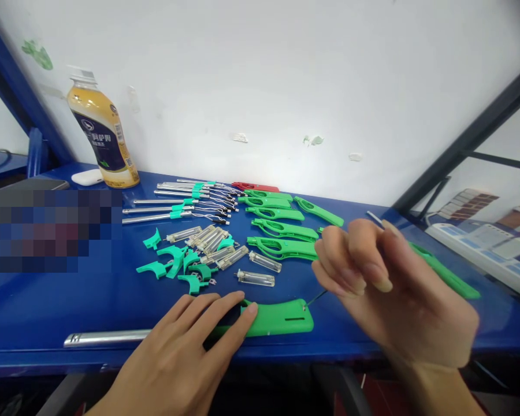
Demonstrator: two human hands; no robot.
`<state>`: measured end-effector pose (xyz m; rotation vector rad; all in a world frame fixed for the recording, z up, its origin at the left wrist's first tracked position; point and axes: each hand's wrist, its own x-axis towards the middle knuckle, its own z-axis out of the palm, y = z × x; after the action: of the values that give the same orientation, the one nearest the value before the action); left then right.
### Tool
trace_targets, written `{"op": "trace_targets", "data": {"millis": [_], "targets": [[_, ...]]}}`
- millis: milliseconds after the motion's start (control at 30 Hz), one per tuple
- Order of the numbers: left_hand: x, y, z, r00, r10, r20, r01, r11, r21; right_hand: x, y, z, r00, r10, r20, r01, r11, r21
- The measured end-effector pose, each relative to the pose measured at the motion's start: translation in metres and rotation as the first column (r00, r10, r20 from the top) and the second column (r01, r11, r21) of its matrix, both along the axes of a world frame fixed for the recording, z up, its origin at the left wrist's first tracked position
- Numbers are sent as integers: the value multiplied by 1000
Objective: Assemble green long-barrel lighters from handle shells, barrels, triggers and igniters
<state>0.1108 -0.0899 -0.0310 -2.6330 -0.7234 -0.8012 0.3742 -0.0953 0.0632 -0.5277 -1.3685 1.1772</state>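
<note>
My left hand (186,346) presses a green lighter (281,318) flat on the table near the front edge, fingers and thumb on its handle. The lighter's metal tube (108,337) comes out to the left beneath the hand. My right hand (372,277) is curled round a thin screwdriver (317,297); only its dark shaft shows, with the handle hidden in the fist. The shaft's tip meets the small screw hole at the right end of the lighter. Just beyond lie clear fuel tanks (255,278) and teal triggers (193,282) in a loose pile.
Several green half shells (286,249) and a red one (255,187) lie behind. Metal tubes with wires (160,210) lie left of them. Another lighter (448,273) rests behind my right hand. A drink bottle (101,133) stands at the back left; a power strip (481,248) is far right.
</note>
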Motion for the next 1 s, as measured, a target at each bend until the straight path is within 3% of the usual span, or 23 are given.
{"op": "trace_targets", "data": {"millis": [267, 400, 467, 533, 600, 667, 767, 833, 933, 1000], "targets": [[-4, 1, -4, 999, 4, -51, -5, 1000, -9, 0, 0, -1, 1000, 26, 12, -25, 999, -39], [0, 1, -1, 1000, -2, -4, 2, 1000, -8, 0, 2, -6, 999, 11, 39, -10, 1000, -24], [2, 0, 1, 1000, -2, 15, 2, 1000, -5, -1, 3, -15, 996, -57, 70, 54, 998, 37], [3, -1, 3, 1000, 1, 24, -1, 1000, -4, -2, 2, -26, 973, -209, 101, 194, 972, 135], [3, -1, 3, 1000, 6, 31, -6, 1000, -3, -2, -1, -34, 913, -395, 98, 363, 899, 244], [4, -1, 4, 1000, 7, 29, -7, 1000, -3, -1, -7, -37, 860, -496, 117, 440, 840, 318], [4, -1, 4, 999, 9, 36, -9, 1000, -2, 2, -15, -31, 799, -501, 333, 375, 847, 376], [3, -1, 3, 999, 9, 44, -9, 1000, -1, 2, -15, -28, 726, -543, 423, 355, 821, 446], [0, -1, 2, 1000, 11, 11, -11, 1000, -19, -2, -12, -35, 674, -635, 378, 417, 749, 515], [-2, -1, 1, 1000, 10, -6, -10, 999, -30, -8, -15, -49, 667, -632, 395, 417, 756, 505]]}}
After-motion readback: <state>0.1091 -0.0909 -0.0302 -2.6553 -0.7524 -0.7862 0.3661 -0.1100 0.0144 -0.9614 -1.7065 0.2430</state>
